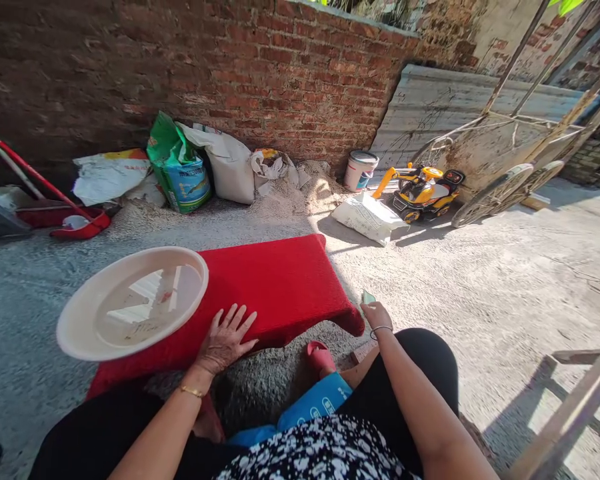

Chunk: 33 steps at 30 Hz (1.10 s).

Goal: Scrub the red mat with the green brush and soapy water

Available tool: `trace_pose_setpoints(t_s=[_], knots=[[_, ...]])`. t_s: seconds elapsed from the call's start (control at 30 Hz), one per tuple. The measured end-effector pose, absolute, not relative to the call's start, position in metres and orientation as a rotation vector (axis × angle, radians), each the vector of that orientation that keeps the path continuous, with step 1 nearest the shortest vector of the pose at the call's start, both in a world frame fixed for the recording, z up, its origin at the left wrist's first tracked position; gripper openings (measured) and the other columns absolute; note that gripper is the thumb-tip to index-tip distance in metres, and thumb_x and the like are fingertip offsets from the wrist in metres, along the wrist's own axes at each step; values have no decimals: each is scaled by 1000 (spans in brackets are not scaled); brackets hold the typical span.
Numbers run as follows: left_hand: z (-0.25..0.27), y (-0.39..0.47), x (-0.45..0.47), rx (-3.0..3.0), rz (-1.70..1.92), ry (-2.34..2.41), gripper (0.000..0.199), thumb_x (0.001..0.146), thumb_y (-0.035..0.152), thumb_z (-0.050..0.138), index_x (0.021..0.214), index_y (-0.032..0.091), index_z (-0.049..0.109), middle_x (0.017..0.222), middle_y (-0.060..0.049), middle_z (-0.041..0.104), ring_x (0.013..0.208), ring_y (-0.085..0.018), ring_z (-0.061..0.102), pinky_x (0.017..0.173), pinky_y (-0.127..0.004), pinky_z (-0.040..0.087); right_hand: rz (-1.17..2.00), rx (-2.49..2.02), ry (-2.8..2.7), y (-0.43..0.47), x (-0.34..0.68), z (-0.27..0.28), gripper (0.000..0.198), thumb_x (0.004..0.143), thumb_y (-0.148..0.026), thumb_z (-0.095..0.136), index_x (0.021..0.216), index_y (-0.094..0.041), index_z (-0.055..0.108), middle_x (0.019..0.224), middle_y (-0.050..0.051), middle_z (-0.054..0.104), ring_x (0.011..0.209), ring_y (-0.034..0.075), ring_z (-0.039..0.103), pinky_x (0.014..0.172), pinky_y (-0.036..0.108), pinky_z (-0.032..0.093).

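Note:
A red cloth [275,273] covers a low, long surface in front of me. My left hand [229,339] lies flat on its near edge, fingers spread and holding nothing. Just left of that hand, a wide pale plastic basin [86,303] with clear water in it rests on the cloth. Off the right end of the cloth, my right hand [377,316] is closed on a small, flat, pale green piece [368,297]. Only its upper part shows above the fingers, so I cannot tell what it is.
Along the brick wall [280,80] stand a white sack [225,167], a green-and-blue bag [185,183] and a bucket [360,170]. A toy excavator [425,190] and a wheeled cart [505,190] are at right. A red dustpan [87,227] lies left; a wooden frame [575,400] stands near right.

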<state>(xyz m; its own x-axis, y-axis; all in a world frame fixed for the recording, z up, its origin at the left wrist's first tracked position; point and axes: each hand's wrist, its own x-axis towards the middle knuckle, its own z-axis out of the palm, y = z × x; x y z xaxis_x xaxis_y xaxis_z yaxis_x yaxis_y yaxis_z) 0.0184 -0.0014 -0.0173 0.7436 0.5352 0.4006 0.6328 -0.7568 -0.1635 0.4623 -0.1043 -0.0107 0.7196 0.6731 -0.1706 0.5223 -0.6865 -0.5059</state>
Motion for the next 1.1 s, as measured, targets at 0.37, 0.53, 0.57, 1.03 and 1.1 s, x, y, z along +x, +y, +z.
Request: trace_pose_setpoints(t_s=[0.37,0.53,0.57,1.03,1.1], knots=[[-13,-7,21,-2675,-522,-976,52,83,47,59,131,25,58,135,-15,56,127,-36,48,107,-54,29,153,-2021,-1265,-83,388,22,40,80,-56,58,103,-24,66,95,6,55,87,20,55,79,32,45],[-11,-7,20,-2637,-437,-950,52,85,49,57,131,25,57,136,-15,56,127,-35,48,106,-54,31,48,-1835,-1815,-85,316,23,38,81,-50,63,109,-25,67,100,7,55,88,20,54,78,31,44],[-11,-7,20,-2633,-431,-949,52,85,50,57,131,26,57,136,-15,56,127,-35,49,106,-54,31,10,-1823,-1886,-85,307,22,39,80,-50,65,110,-25,67,101,8,55,87,20,54,78,32,44],[-11,-7,21,-2677,-466,-986,55,82,49,61,132,26,57,137,-15,54,128,-36,48,106,-55,31,-21,-2357,-1399,-97,388,25,36,81,-48,61,109,-26,68,95,5,53,81,18,55,73,30,42],[-11,-8,22,-2681,-469,-988,55,81,49,62,131,26,57,137,-15,54,128,-36,48,106,-56,31,12,-2495,-1233,-104,409,28,40,81,-51,60,111,-26,68,95,5,53,83,19,57,74,31,43]])
